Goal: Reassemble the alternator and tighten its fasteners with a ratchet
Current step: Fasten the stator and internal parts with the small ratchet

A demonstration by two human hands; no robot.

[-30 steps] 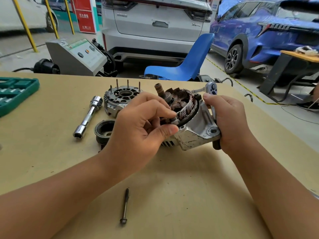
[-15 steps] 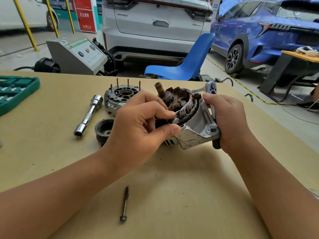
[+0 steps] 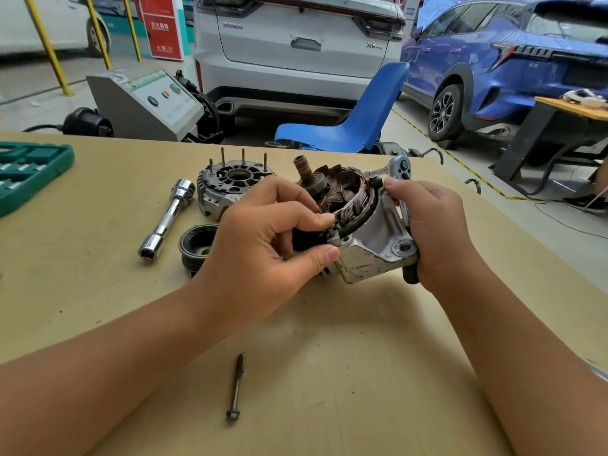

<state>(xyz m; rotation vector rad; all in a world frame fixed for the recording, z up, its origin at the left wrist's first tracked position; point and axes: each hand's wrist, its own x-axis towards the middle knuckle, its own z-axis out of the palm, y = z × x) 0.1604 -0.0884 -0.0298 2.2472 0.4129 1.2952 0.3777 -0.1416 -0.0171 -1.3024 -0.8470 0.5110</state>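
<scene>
ratchet (image 3: 399,167) handle mostly hidden behind the right hand (image 3: 434,232); left hand (image 3: 263,248) covers the alternator's (image 3: 368,245) near side; green socket case (image 3: 29,172) cut off at the left edge

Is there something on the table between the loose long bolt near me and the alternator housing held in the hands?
Nothing visible. The long bolt lies alone on bare table. The stretch up to the alternator housing is open; only the left hand and right hand grip the housing.
</scene>
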